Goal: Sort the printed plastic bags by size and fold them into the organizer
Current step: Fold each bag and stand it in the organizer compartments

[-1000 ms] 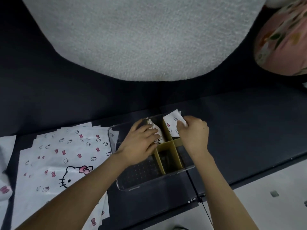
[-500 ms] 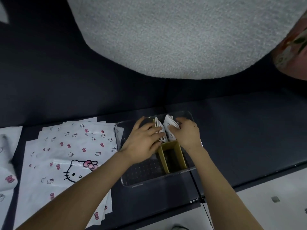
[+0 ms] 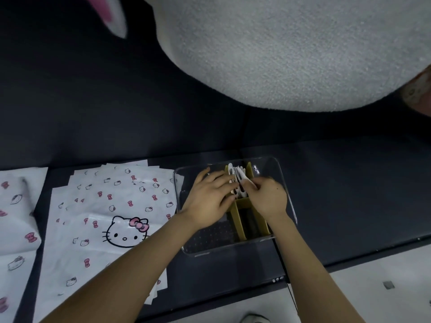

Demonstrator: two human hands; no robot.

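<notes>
- Probably a home, perhaps a living room; the dim view leaves this unsure.
- A big white nubbly plush cushion (image 3: 279, 54) leans on the dark backrest (image 3: 93, 101) above the dark padded seat's (image 3: 349, 194) rear edge.
- A pink floral cushion (image 3: 419, 89) shows at the far right.
- Pale tiled floor (image 3: 373, 297) lies below the seat's front edge.

Dim, soft, wide-angle edge distortion.

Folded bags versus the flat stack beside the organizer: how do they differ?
The folded bags stand on edge in the far yellow compartment of the organizer; the flat stack lies fanned on the table beside it. The folded bags are small bundles; the flat stack shows full sheets. The left hand and right hand are on the folded bags, not the flat stack. Both are white.
</notes>
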